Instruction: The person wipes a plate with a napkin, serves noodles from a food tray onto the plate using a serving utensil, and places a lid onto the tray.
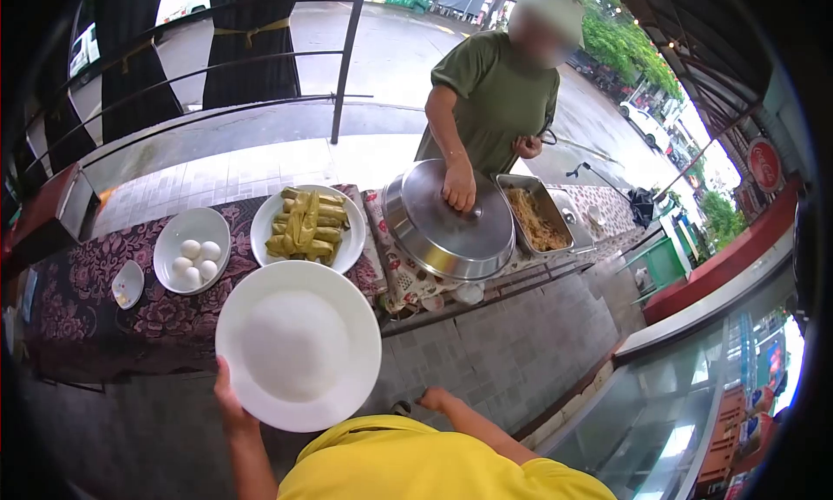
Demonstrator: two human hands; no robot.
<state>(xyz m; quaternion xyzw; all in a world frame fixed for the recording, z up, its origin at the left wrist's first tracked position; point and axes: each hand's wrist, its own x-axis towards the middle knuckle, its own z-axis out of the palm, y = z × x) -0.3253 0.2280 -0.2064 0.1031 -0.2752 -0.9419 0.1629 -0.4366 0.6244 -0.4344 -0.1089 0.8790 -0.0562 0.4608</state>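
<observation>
My left hand [228,398] grips the left rim of a large round white plate [299,344], held up before the table with its inner face toward me. Most of my fingers are hidden beneath the plate. Low beside my yellow shirt hangs my right hand [434,399], apart from the table; its fingers are too small and foreshortened to read. Just past the plate, leaf-wrapped bundles [305,224] are stacked on a white platter [259,231]. To their left, several white eggs [198,264] sit in a white bowl [173,233].
Across the table a person in green [495,101] rests a hand [459,186] on a big metal lid [425,213]. Right of it stands a metal tray [564,240] of shredded-looking food. A small white dish [128,285] lies far left. A glass case [668,404] stands at lower right.
</observation>
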